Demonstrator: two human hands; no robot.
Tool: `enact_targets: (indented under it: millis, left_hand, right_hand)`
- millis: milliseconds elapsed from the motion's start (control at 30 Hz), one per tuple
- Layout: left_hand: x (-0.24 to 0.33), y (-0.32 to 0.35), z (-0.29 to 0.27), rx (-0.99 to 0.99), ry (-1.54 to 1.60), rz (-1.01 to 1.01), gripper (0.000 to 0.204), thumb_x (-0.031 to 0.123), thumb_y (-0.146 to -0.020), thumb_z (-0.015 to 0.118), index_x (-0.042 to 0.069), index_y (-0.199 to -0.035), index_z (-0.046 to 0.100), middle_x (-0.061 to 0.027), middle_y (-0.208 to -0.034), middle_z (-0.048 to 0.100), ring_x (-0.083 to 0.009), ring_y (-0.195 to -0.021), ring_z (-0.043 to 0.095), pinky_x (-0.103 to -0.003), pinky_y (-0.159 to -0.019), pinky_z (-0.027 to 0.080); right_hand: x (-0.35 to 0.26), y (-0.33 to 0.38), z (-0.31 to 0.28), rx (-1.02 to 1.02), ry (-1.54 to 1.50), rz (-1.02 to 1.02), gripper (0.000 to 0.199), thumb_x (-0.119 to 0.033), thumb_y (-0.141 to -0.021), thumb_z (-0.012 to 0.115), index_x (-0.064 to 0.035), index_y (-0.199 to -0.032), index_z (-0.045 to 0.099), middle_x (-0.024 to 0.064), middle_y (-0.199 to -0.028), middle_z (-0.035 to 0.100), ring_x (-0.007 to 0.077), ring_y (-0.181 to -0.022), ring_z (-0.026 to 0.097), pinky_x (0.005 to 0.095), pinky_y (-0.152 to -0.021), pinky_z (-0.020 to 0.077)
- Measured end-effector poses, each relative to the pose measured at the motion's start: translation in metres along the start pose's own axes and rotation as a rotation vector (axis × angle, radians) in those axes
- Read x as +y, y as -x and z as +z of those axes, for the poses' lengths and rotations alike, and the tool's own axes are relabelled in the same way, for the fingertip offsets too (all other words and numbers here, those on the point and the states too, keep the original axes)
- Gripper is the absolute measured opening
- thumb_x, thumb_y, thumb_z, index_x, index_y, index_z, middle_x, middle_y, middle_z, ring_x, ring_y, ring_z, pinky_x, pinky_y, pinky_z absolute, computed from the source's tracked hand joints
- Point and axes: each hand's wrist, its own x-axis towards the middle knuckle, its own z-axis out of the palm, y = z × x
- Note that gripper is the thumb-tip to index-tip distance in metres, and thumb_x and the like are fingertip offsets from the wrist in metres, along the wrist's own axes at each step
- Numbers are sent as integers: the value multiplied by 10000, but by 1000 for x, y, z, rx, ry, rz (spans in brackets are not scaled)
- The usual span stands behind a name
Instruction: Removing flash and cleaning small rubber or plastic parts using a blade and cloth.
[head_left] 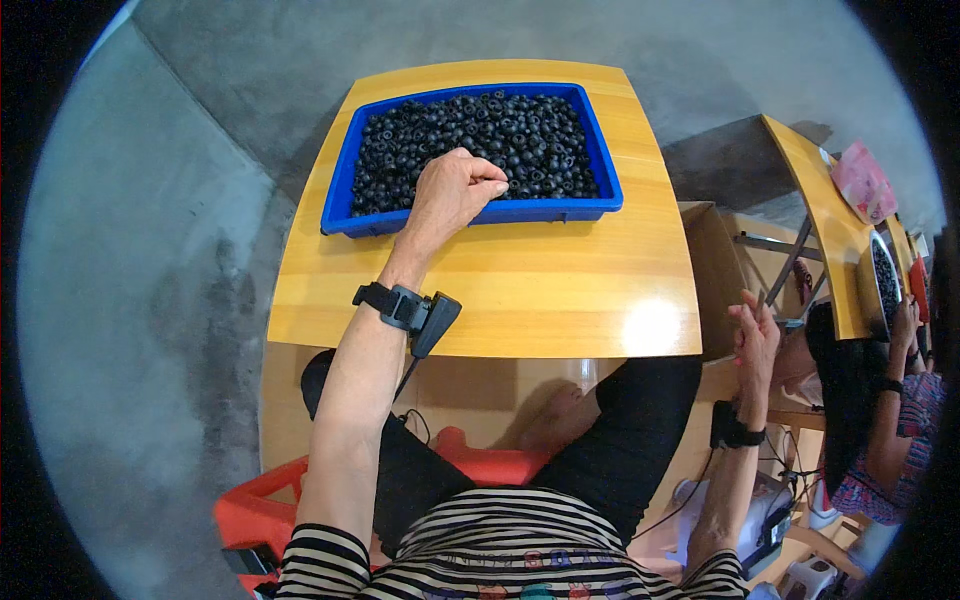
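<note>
A blue plastic tray (470,218) on the table holds a heap of small black ring-shaped pieces (480,140). Reaching over its near rim, my left hand (455,190) has thumb and forefinger pinched together just above the pieces. Whatever sits between those fingertips is too small to make out. Out past the table's right edge, above my right knee, is my right hand (755,335). Its fingers are bent and drawn together, pointing up and away. I cannot see what they hold, if anything.
The yellow wooden table (480,300) stands over my knees. Beside its right edge is a cardboard box (715,270). Further right, a co-worker's hand (905,322) is at a white bowl (880,285) of dark pieces, near a pink bag (863,183). Cables (690,505) hang by my right forearm.
</note>
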Motion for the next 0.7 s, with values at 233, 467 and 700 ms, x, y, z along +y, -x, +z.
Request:
enact_targets:
  millis: [233,467,700]
  left_hand:
    - [-5,-1,-2,-50,100,-88,149,93,-679,714,64,-825,700,-70,-746,607,-170,-670,594,-293,-617,474]
    - [-14,-6,3,-35,102,-33,159,65,-646,723,41,-797,681,-76,-757,616,-162,-667,591,-288,-618,476]
    - [-8,24,-12,265,559,-97,142,59,-735,667,34,-871,633,-59,-817,615,-127,-720,584,-250,-641,473]
  right_hand:
    - [-80,65,89,-388,-98,-41,265,-132,-871,530,-7,-1103,560,12,-832,607,39,-642,485,171,-547,373]
    - [-87,121,145,-637,-94,-66,243,-113,-865,550,18,-1069,571,48,-899,625,127,-834,571,239,-770,447]
    - [-114,159,140,-754,-143,-86,208,-104,-849,575,16,-1020,585,37,-843,627,87,-772,566,229,-720,457]
